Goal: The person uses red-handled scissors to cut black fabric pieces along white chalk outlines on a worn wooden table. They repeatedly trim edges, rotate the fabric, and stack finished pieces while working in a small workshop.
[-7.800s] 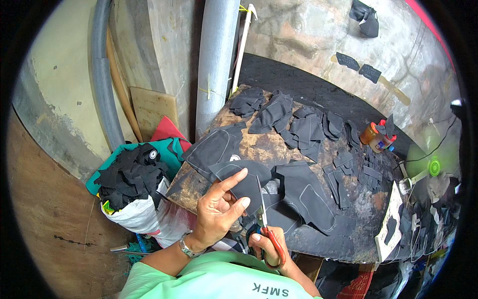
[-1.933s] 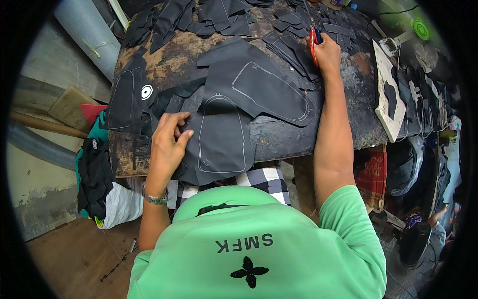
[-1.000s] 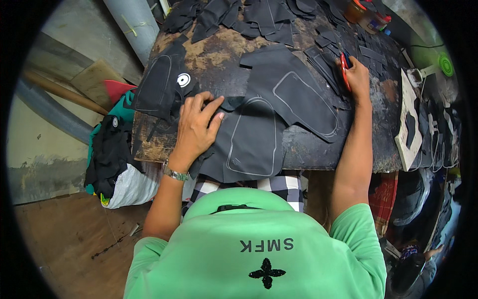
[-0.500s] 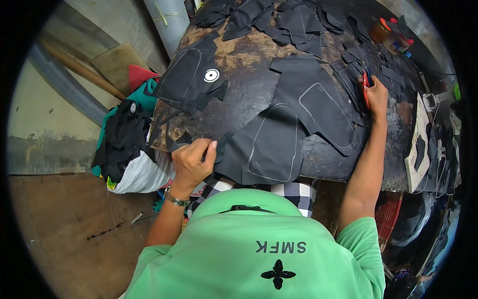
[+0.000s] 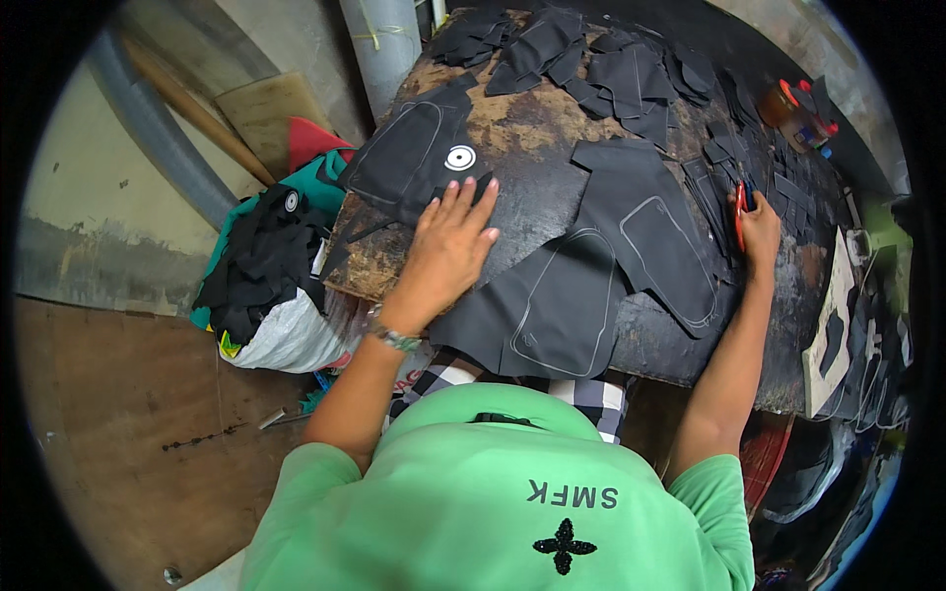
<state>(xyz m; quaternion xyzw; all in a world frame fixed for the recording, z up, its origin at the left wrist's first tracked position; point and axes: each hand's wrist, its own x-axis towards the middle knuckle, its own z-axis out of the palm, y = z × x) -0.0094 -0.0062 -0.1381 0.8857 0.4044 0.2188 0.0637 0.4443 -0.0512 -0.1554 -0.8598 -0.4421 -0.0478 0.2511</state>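
Note:
My left hand (image 5: 448, 246) lies flat with fingers spread on a large black fabric sheet (image 5: 532, 286) that hangs over the near edge of the worn work table (image 5: 512, 128). Its fingertips reach a black cut panel with a white round ring (image 5: 419, 158). My right hand (image 5: 757, 229) rests on the table's right side, closed around red-handled scissors (image 5: 739, 212). Between the hands lies another black panel with chalk outlines (image 5: 650, 236).
Several small black cut pieces (image 5: 591, 69) cover the far side of the table. Orange bottles (image 5: 803, 108) stand at the far right. A white sack with black scraps (image 5: 266, 295) sits on the floor to the left, near a grey pipe (image 5: 384, 44).
My left hand has moved from the near table edge up onto the fabric and opened flat. My right hand with the scissors stays on the right side.

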